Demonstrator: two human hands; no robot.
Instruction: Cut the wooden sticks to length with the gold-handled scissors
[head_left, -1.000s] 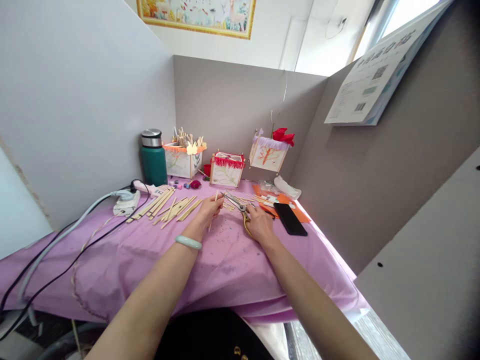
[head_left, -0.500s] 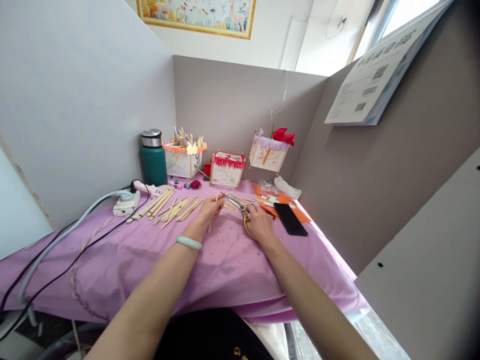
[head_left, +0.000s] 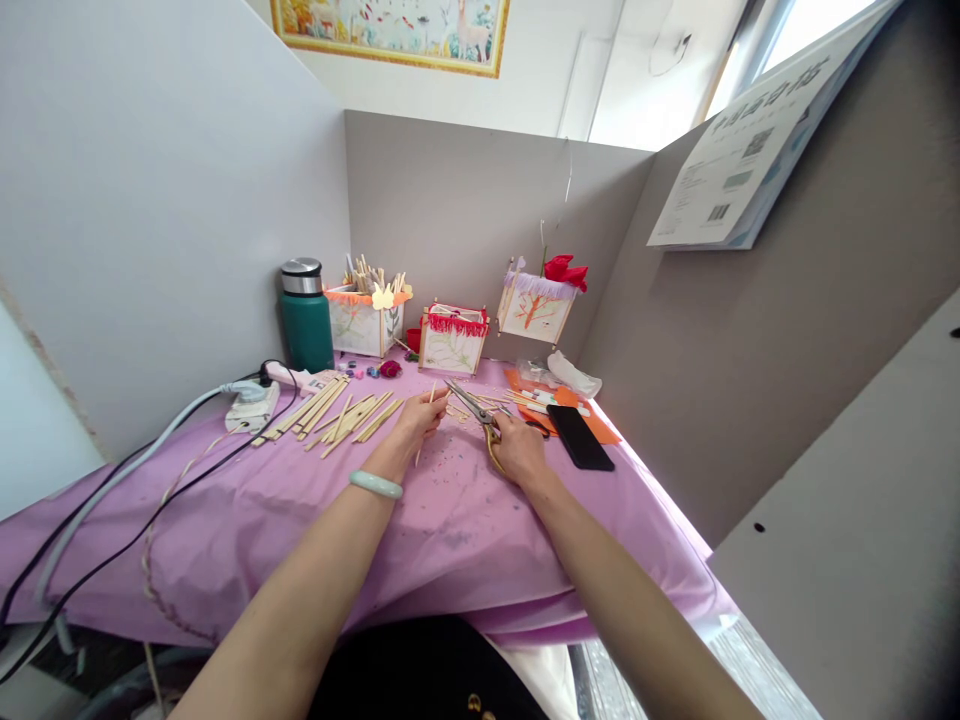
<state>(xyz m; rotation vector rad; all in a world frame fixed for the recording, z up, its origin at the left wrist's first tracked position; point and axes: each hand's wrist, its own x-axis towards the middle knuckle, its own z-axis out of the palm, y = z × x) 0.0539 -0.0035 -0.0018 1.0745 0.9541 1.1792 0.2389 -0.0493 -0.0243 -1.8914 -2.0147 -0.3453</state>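
Pinched upright in the fingers of my left hand (head_left: 420, 422) is a thin wooden stick (head_left: 418, 456); its upper end shows above my fingertips. My right hand (head_left: 517, 446) is closed on the gold handles of a pair of scissors (head_left: 471, 402). Their grey blades point up and left, the tips close to my left fingertips and the stick. Whether a blade touches the stick I cannot tell. Left of my left hand, several flat wooden sticks (head_left: 360, 418) lie loosely side by side. Small scraps and more sticks lie behind the scissors.
A black phone (head_left: 580, 437) lies right of my right hand, partly on orange sheets (head_left: 606, 428). Decorated paper boxes (head_left: 452, 345) and a green bottle (head_left: 306, 325) stand at the back. Cables and a power strip (head_left: 253, 408) occupy the left. Grey partitions (head_left: 495, 200) enclose the table.
The scissors' blades have shifted slightly, their tips now a little right of and higher than before. Both hands stay nearly in place, still holding the stick and the scissors.
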